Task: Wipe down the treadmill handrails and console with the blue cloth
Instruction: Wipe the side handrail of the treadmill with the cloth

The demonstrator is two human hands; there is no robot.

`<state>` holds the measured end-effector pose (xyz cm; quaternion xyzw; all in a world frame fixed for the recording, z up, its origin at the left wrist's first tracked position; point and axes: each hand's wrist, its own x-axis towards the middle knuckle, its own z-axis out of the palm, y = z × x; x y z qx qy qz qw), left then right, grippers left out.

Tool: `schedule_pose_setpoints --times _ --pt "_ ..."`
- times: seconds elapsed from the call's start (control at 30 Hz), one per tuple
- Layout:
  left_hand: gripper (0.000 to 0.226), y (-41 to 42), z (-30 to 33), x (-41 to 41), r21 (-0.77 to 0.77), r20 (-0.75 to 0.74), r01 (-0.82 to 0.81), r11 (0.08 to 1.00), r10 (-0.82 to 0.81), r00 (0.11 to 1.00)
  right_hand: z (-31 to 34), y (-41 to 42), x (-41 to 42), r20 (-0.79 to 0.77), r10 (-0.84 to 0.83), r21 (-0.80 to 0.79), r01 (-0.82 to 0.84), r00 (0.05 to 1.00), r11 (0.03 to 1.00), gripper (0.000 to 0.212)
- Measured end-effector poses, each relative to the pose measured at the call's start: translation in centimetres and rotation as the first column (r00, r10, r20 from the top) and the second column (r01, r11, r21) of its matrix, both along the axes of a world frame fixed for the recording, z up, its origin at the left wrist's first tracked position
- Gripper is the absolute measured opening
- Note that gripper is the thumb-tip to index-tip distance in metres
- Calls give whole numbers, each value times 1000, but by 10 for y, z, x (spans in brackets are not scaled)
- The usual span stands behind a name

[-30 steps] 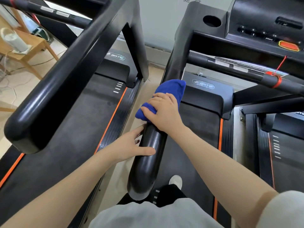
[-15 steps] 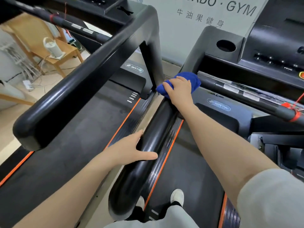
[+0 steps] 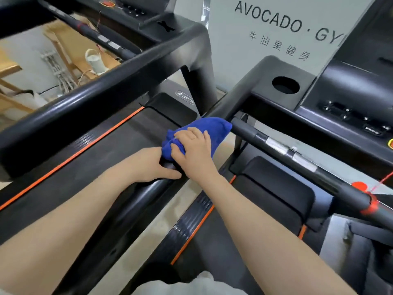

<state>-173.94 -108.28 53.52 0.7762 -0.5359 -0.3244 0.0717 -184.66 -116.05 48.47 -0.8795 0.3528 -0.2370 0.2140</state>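
Observation:
A blue cloth (image 3: 214,129) lies bunched on the upper end of the black left handrail (image 3: 136,205) of the treadmill I stand on. My right hand (image 3: 194,151) presses down on the cloth with its fingers curled into the fabric. Just below it, my left hand (image 3: 153,165) holds the handrail, thumb laid across the top. The console (image 3: 348,103) with its buttons sits at the upper right, beside a round cup hole (image 3: 285,85). A black crossbar (image 3: 297,158) runs from the cloth down to the right.
A second treadmill stands on the left, its thick handrail (image 3: 89,103) crossing the view. A red safety clip (image 3: 368,199) sits on the crossbar. A wooden table (image 3: 70,45) with a white appliance stands at the far left. A white wall sign (image 3: 287,24) hangs behind.
My right hand has pushed the cloth up the handrail to the junction with the crossbar. My left hand slid up the rail and now sits right under the cloth.

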Motion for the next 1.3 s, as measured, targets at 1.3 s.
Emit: schedule_pose_setpoints --times 1.3 --pt "102 -6 -16 22 57 -111 96 994 -89 990 18 -103 14 -344 -30 -263 -66 938 962 44"
